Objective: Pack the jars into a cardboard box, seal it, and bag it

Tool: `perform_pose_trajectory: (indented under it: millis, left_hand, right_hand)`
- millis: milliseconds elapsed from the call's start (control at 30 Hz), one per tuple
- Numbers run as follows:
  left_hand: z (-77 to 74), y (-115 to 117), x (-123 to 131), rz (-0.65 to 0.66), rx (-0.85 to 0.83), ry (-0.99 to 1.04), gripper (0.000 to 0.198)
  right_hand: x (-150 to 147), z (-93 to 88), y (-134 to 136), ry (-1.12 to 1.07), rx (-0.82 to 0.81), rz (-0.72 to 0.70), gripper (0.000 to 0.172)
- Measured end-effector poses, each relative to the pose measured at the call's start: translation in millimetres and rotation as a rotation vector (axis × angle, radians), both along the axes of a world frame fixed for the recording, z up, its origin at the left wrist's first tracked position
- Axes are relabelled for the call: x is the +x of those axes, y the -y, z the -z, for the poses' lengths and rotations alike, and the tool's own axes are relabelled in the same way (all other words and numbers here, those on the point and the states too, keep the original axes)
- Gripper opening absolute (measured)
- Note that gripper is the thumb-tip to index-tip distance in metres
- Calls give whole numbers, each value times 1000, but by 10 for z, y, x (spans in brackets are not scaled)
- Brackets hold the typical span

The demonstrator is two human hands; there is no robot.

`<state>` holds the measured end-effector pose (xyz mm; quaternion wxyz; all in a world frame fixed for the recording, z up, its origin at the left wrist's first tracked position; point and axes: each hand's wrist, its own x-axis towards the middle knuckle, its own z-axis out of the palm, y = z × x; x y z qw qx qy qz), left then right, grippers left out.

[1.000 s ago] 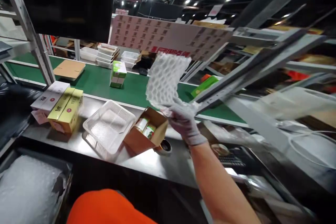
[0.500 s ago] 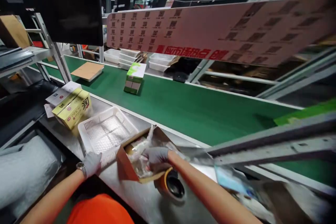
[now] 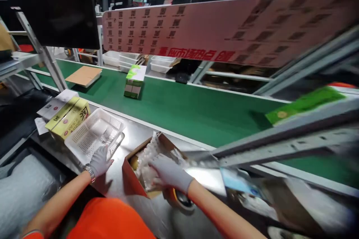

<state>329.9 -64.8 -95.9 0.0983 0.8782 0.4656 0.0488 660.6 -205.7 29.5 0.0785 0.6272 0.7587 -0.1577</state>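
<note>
My left hand [image 3: 100, 161], gloved in grey, has its fingers stretched over the near rim of a white perforated basket [image 3: 80, 145], with the thumb apart. Clear plastic shows inside the basket. Over an open brown cardboard box [image 3: 133, 177], my gloved right hand [image 3: 168, 173] rests on crumpled clear bubble wrap [image 3: 150, 155], fingers spread. A rounded yellowish-brown item [image 3: 135, 163] peeks out at the box's left side; the wrap and hand hide the rest of the contents. Partly under my right wrist is a round orange-and-black thing [image 3: 179, 198] like a tape roll.
Behind the metal bench runs a green conveyor belt [image 3: 196, 110] carrying a green-and-white carton [image 3: 134, 82] and a flat brown box [image 3: 84, 75]. A yellow carton [image 3: 67, 119] stands beyond the basket. A metal rail [image 3: 280, 142] slants across the right.
The basket has slid left, away from the box, with my left hand at its rim. My right hand has shifted slightly over the wrap. The view has turned a little right.
</note>
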Motion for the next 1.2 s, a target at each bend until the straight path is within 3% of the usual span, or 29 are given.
perform_pose_trajectory:
  millis: [100, 167, 267, 367, 467, 567, 633, 733, 833, 933, 1033, 1200]
  left_hand:
    - [-243, -115, 342, 201, -6, 238, 65]
    - [-434, -150, 573, 360, -27, 371, 65]
    - [-697, -106, 908, 572, -85, 443, 64]
    - [-862, 45, 1191, 714, -139, 339, 69]
    - [-904, 198, 1371, 778, -138, 164, 74]
    - [-879, 196, 1455, 796, -100, 50, 72]
    - [-865, 77, 1482, 819, -85, 16, 69]
    - [-869, -200, 1520, 926, -120, -8, 70]
    - [-887, -437, 1576, 1085, -161, -14, 78]
    - [-903, -524, 1619, 1234, -177, -23, 83]
    - [-929, -501, 1595, 1288, -164, -4, 84]
    - [-1029, -430, 1422, 1240, -141, -7, 68]
  right_hand:
    - [94, -292, 112, 125, 4, 58, 37]
    - [152, -336, 140, 156, 22, 119, 25]
    - [202, -175, 96, 169, -52, 268, 22]
    - [200, 56, 19, 202, -165, 426, 27]
    - [154, 154, 11, 252, -170, 541, 36]
    - [40, 132, 99, 231, -118, 540, 34]
    - [-100, 104, 183, 168, -95, 542, 28]
    - [-429, 86, 286, 91, -137, 657, 24]
    - [-832, 86, 341, 54, -193, 724, 32]
    - [-1098, 83, 372, -17, -247, 704, 39]
    - [-1047, 74, 410, -82, -323, 671, 31]
    - [-547, 152, 479, -83, -381, 704, 19]
